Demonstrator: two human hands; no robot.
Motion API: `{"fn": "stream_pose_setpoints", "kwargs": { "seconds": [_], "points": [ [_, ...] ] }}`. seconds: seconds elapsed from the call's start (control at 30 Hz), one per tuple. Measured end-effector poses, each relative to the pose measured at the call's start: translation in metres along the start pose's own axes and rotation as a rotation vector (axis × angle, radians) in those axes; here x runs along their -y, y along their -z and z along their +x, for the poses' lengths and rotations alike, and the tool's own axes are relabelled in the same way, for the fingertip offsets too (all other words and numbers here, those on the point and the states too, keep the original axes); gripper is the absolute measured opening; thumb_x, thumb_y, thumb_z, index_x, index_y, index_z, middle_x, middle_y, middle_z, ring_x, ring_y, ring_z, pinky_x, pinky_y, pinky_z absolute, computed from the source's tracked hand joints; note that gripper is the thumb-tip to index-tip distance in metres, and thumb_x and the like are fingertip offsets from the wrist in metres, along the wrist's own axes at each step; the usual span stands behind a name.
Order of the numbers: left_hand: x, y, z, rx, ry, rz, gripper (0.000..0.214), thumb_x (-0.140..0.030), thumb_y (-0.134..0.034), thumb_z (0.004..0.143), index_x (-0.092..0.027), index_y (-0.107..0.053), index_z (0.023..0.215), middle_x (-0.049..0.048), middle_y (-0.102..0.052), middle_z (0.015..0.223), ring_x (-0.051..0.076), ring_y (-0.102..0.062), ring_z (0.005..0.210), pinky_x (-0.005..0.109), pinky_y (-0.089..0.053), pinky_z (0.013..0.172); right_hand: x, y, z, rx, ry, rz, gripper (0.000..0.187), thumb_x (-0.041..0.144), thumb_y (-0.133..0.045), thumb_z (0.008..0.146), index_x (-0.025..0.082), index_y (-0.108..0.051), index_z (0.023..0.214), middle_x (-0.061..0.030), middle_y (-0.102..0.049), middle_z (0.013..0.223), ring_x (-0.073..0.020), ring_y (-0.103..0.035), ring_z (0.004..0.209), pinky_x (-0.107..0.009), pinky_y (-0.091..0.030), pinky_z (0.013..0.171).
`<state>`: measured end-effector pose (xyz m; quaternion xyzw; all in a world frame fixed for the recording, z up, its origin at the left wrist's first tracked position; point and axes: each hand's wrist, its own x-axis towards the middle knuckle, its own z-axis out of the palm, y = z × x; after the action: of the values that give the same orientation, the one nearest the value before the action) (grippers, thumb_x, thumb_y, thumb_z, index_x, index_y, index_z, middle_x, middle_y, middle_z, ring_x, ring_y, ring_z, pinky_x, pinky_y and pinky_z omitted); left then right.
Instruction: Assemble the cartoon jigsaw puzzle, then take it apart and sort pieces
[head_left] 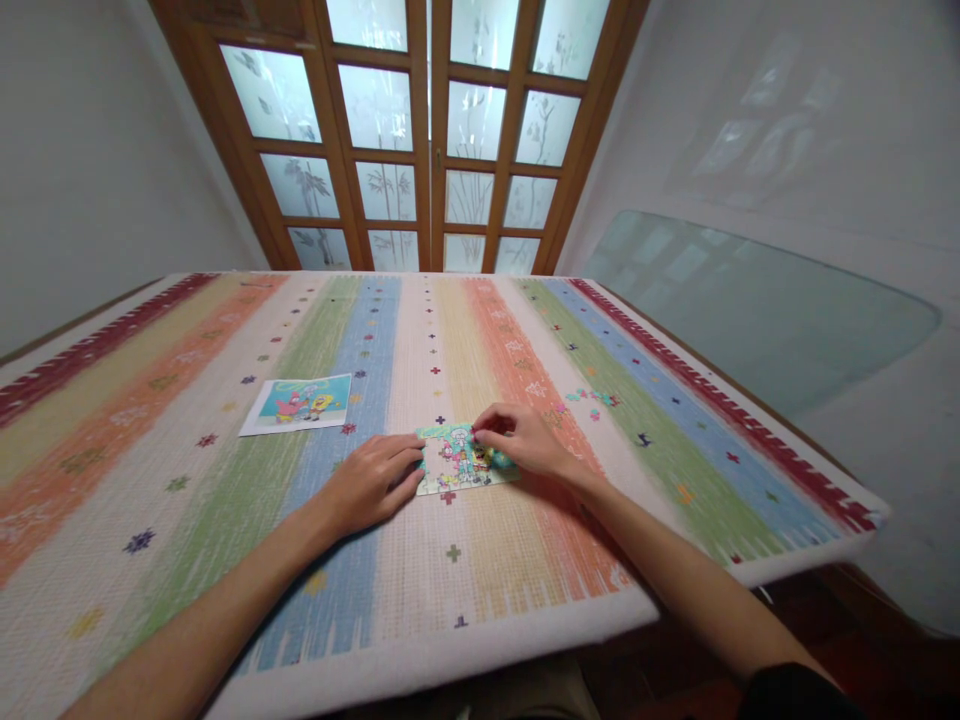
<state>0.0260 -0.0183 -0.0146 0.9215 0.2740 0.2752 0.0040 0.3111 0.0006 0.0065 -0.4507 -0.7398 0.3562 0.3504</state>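
Observation:
A small cartoon jigsaw puzzle [459, 458] lies on the striped cloth in front of me. My left hand [373, 482] rests flat against its left edge, fingers stretched out and touching the border. My right hand [519, 438] sits on the puzzle's upper right corner, fingertips curled and pinched down on the pieces there; whether it holds a separate piece I cannot make out. A printed cartoon picture card [299, 403] lies to the left, apart from both hands.
Several loose puzzle pieces [594, 398] lie scattered right of the puzzle. The table with its striped cloth [225, 480] ends near me and on the right. A glass pane [750, 310] leans at the right wall. Wooden glazed doors [427, 140] stand behind.

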Motion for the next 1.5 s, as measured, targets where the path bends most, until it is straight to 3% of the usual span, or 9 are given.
{"fn": "stream_pose_setpoints", "kwargs": {
  "seconds": [0.1,0.27,0.53,0.9,1.17,1.33,1.5],
  "points": [
    [0.000,0.000,0.000,-0.001,0.009,-0.004,0.019,-0.026,-0.051,0.101,-0.018,-0.067,0.108,0.0129,-0.073,0.118,0.026,-0.070,0.110,0.046,-0.058,0.095,0.008,-0.014,-0.006,0.094,0.004,0.026,0.009,0.024,-0.070,0.083,0.018,-0.076,0.085,-0.0054,-0.074,0.079,-0.0159,-0.063,0.070,-0.030,-0.050,0.067],
    [0.000,-0.001,0.000,0.001,0.008,-0.005,0.019,-0.026,-0.052,0.101,-0.018,-0.067,0.109,0.0126,-0.073,0.119,0.027,-0.070,0.111,0.046,-0.058,0.095,0.011,-0.023,-0.009,0.134,0.061,-0.095,0.005,0.020,-0.073,0.086,0.018,-0.077,0.085,-0.0024,-0.071,0.075,-0.0137,-0.059,0.066,-0.029,-0.047,0.066],
    [-0.001,0.000,0.000,-0.005,0.000,0.005,0.019,-0.025,-0.051,0.101,-0.017,-0.067,0.108,0.0134,-0.073,0.118,0.027,-0.070,0.109,0.046,-0.058,0.094,0.008,-0.023,-0.011,0.096,0.285,-0.281,0.005,0.017,-0.072,0.089,0.018,-0.077,0.090,-0.0066,-0.066,0.092,-0.0191,-0.062,0.090,-0.035,-0.049,0.083],
    [0.000,-0.001,0.000,0.007,0.008,-0.001,0.019,-0.026,-0.051,0.101,-0.018,-0.067,0.109,0.0131,-0.073,0.118,0.027,-0.070,0.110,0.047,-0.058,0.094,0.005,-0.026,-0.015,0.136,0.341,-0.311,0.008,0.025,-0.069,0.094,0.020,-0.076,0.094,-0.0078,-0.065,0.097,-0.0210,-0.060,0.095,-0.038,-0.049,0.088],
    [0.000,-0.002,-0.001,0.003,0.025,-0.038,0.020,-0.025,-0.053,0.100,-0.019,-0.068,0.111,0.0121,-0.073,0.120,0.026,-0.069,0.112,0.047,-0.057,0.097,0.007,-0.022,-0.015,0.189,0.412,-0.400,0.024,0.012,-0.055,0.094,0.024,-0.071,0.107,-0.0088,-0.064,0.105,-0.0227,-0.058,0.101,-0.040,-0.050,0.091],
    [0.000,-0.002,-0.001,-0.002,0.014,-0.024,0.020,-0.025,-0.053,0.100,-0.018,-0.068,0.111,0.0128,-0.073,0.120,0.027,-0.069,0.112,0.047,-0.057,0.096,0.010,-0.021,-0.016,0.246,0.473,-0.443,0.025,0.007,-0.054,0.091,0.024,-0.072,0.097,-0.0081,-0.063,0.110,-0.0228,-0.056,0.105,-0.041,-0.048,0.094],
    [0.002,-0.002,-0.002,0.007,0.020,-0.037,0.020,-0.026,-0.053,0.101,-0.019,-0.068,0.112,0.0129,-0.073,0.121,0.027,-0.069,0.112,0.049,-0.057,0.097,0.008,-0.012,-0.012,0.161,0.451,-0.420,0.031,0.005,-0.050,0.090,0.023,-0.070,0.104,-0.0091,-0.062,0.109,-0.0223,-0.057,0.103,-0.039,-0.049,0.093]
  ]
}}
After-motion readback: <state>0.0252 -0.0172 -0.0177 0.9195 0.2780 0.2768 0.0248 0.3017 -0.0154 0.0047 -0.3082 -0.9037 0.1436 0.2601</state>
